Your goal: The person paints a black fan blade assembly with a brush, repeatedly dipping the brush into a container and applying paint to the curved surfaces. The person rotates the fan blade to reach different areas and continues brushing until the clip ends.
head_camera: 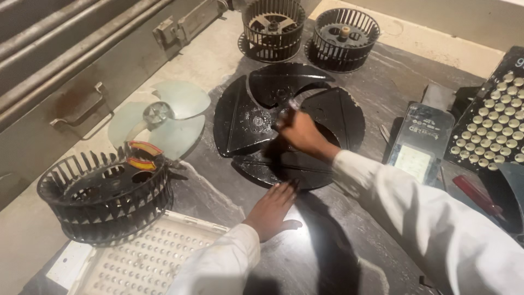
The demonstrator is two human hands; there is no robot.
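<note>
Hands on the big black fan

On the dark, shiny bench (349, 98), my left hand (272, 210) lies flat and open by the black fan (245, 117); my right hand (299, 131) grips something small at its middle.

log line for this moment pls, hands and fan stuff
right hand: tool at hub of black fan blade | left hand: flat on dark table by blade edge | nearby: pale fan blade, black blower wheel

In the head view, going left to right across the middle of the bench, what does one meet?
Black drum fan wheel → pale three-blade fan → large black fan blade, with the right hand over its hub and the left hand flat beside its edge → grey meter-like case → black board of round studs.
</note>
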